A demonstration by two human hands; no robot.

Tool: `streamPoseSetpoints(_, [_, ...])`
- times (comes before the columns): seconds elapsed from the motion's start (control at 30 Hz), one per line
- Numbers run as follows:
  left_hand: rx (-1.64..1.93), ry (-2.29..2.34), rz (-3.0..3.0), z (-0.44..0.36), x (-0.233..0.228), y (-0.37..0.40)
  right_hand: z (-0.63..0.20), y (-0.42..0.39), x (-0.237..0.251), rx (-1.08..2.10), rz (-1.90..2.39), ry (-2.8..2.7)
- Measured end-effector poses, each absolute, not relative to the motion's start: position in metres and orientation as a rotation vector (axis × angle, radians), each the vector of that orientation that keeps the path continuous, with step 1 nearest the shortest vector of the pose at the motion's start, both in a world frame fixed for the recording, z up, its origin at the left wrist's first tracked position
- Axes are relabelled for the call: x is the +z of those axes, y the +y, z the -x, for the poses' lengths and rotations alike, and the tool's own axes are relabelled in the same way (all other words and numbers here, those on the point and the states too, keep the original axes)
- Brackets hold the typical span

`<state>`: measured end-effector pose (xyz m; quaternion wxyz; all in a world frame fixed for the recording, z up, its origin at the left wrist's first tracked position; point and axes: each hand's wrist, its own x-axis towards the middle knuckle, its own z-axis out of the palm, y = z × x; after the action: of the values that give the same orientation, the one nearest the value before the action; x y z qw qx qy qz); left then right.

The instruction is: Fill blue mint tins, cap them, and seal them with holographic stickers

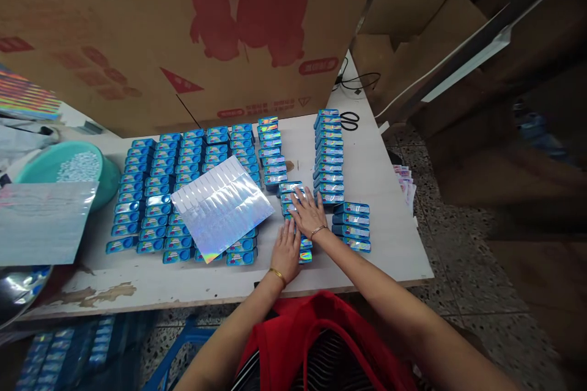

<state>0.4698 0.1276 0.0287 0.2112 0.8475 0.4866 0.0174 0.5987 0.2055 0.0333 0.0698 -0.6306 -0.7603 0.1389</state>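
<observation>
Both my hands lie on a short row of small blue boxes (292, 187) with shiny labels on top, near the front of the white table (380, 220). My left hand (287, 250) rests with its fingers stretched out along the row's near part. Farther along the same row, my right hand (309, 212) is spread flat over the tops. To the right stand a long row of the same boxes (329, 153) and a shorter one (352, 226). On the left, a silvery label sheet (223, 208) lies across several more rows of blue boxes (156, 200).
A large cardboard box (206, 30) walls off the table's back. Black-handled scissors (350, 121) lie by the long row. At the left are a green basin (110, 177) holding small white pieces and another pale sheet (41, 220). Below stands a blue stool (178, 342).
</observation>
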Motion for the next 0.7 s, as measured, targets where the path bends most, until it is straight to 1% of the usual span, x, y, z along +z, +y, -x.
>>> streamPoseSetpoints(0.13, [0.088,1.227,-2.302,-0.486,0.032,0.127,-0.624,0.200,0.035,0.332,1.945,-2.288])
streamPoseSetpoints(0.23, [0.282,1.122,-2.135,-0.476,0.042,0.145,-0.629,0.221,0.042,0.263,1.892,-2.258])
streamPoseSetpoints(0.3, [0.539,1.266,-1.918,-0.464,0.046,0.175,-0.623,0.258,0.050,0.233,1.847,-2.216])
streamPoseSetpoints(0.4, [0.884,1.672,-1.480,-0.455,0.044,0.236,-0.602,0.337,0.063,0.244,1.787,-2.191])
streamPoseSetpoints(0.47, [0.938,1.849,-1.280,-0.456,0.037,0.273,-0.583,0.393,0.068,0.273,1.753,-2.217])
streamPoseSetpoints(0.57, [0.919,1.950,-1.237,-0.464,0.023,0.302,-0.554,0.456,0.060,0.315,1.710,-2.272])
streamPoseSetpoints(0.7, [0.939,1.952,-1.383,-0.473,0.008,0.302,-0.534,0.489,0.031,0.395,1.661,-2.330])
